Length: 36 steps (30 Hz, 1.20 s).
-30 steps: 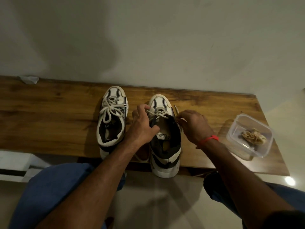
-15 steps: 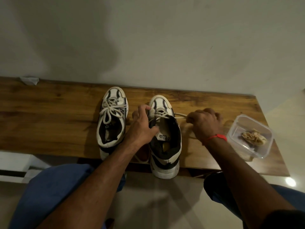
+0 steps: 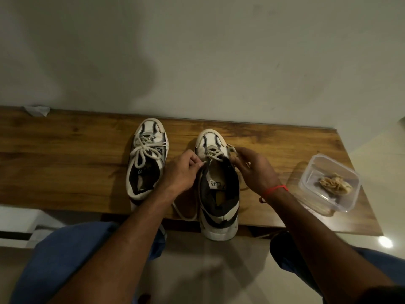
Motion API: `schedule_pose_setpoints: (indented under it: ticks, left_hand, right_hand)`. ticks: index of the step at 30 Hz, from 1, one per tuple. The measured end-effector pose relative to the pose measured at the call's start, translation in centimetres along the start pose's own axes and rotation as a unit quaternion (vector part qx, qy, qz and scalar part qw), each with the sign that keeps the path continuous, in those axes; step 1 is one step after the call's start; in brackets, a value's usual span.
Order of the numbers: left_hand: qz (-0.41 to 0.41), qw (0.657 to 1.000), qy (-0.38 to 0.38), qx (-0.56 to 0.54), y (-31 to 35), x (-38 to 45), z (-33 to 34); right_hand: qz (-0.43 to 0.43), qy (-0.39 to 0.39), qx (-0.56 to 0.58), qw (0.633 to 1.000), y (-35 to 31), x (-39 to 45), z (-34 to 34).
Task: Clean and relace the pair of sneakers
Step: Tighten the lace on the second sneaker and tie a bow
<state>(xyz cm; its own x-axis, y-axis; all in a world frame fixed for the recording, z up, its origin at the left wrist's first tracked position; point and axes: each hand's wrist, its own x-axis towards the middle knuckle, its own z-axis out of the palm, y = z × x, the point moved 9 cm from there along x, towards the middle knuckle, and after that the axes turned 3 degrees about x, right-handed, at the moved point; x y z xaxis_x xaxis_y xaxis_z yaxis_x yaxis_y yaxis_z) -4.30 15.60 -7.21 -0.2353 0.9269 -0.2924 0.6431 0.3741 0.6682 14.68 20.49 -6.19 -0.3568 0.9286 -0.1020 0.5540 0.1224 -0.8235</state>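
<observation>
Head view: both hands [image 3: 182, 170] flank right sneaker [image 3: 219, 185].

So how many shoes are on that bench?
2: the laced shoe on the left, and the half-laced shoe beside it, between both hands, heel overhanging the bench edge.

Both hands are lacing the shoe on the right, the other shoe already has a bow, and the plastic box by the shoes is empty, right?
Not quite. In the head view the plastic box holds a crumpled cloth. The rest stands: the left hand and right hand work the lace on the right shoe, and the other shoe has a bow.
</observation>
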Motion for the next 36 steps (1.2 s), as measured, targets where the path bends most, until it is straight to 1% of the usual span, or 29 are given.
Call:
schedule_pose_setpoints:
  ticks: [3,4,5,7,8,10,12,15,18,20,22,24,26,28,29,30,31,32,33,34,36]
  left_hand:
    - [0.023,1.0,0.01,0.009,0.4,-0.1,0.1]
    - [0.029,0.999,0.013,0.016,0.4,0.0,0.2]
    - [0.034,0.999,0.016,0.023,0.3,0.1,0.3]
    - [0.045,0.998,0.019,0.026,0.1,0.4,0.5]
    - [0.052,0.998,0.018,0.023,0.1,0.5,0.6]
    - [0.071,0.997,0.024,0.023,0.3,0.4,0.7]
    - [0.085,0.995,0.041,0.038,0.8,0.3,0.4]
    - [0.074,0.993,0.058,0.07,0.7,0.2,0.2]
    - [0.055,0.984,0.088,0.144,0.2,-0.3,-0.5]
    - [0.05,0.976,0.106,0.185,0.1,-0.8,-0.8]
    - [0.06,0.975,0.112,0.181,0.5,-1.0,-0.9]
    - [0.06,0.984,0.091,0.144,0.5,-0.7,-0.6]
    - [0.025,0.993,0.054,0.098,-0.1,-0.2,-0.2]
    - [-0.015,0.999,0.027,0.01,-0.3,0.0,-0.1]
    - [-0.031,0.997,0.022,-0.064,-0.2,0.0,0.0]
    - [-0.044,0.987,0.021,-0.153,-0.1,-0.1,0.0]
    - [-0.049,0.97,0.022,-0.239,0.2,-0.2,0.1]
    - [-0.045,0.949,0.025,-0.311,0.6,-0.3,0.0]
    - [-0.036,0.928,0.031,-0.37,1.0,-0.3,-0.3]
    - [-0.024,0.908,0.041,-0.417,1.4,-0.2,-0.8]
    - [-0.004,0.878,0.07,-0.474,2.1,0.0,-1.9]
  right_hand:
    - [0.024,0.02,0.077,0.997,0.2,0.1,-0.1]
    - [0.023,0.027,0.062,0.997,0.0,0.0,-0.2]
    - [0.01,0.029,0.003,1.0,-0.2,0.0,-0.3]
    - [-0.017,0.009,-0.16,0.987,-0.3,0.1,0.1]
    - [-0.029,-0.011,-0.201,0.979,-0.3,0.1,0.5]
    - [-0.028,-0.026,-0.202,0.979,-0.1,0.2,0.7]
    - [-0.024,-0.011,-0.186,0.982,0.0,0.1,0.5]
    - [-0.037,0.011,-0.194,0.98,-0.4,0.0,0.0]
    - [-0.03,0.033,-0.246,0.968,-0.2,0.1,-1.3]
    - [-0.02,0.026,-0.274,0.961,0.3,0.1,-1.7]
    - [-0.034,0.002,-0.286,0.958,0.3,0.0,-1.4]
    - [-0.038,0.001,-0.274,0.961,0.4,0.1,-1.2]
    - [-0.032,0.007,-0.24,0.97,0.3,0.3,-1.2]
    - [-0.02,0.007,-0.17,0.985,0.3,0.4,-1.0]
    - [-0.005,0.01,-0.115,0.993,0.2,0.4,-1.0]
    - [0.017,0.016,-0.046,0.999,0.3,0.3,-1.0]
    - [0.046,0.025,0.037,0.998,0.6,0.2,-1.0]
    - [0.077,0.033,0.134,0.987,0.9,0.1,-1.0]
    - [0.102,0.039,0.228,0.967,1.1,0.0,-0.8]
    - [0.114,0.044,0.314,0.942,1.1,0.1,-0.8]
    - [0.112,0.061,0.44,0.889,0.3,0.3,-1.2]
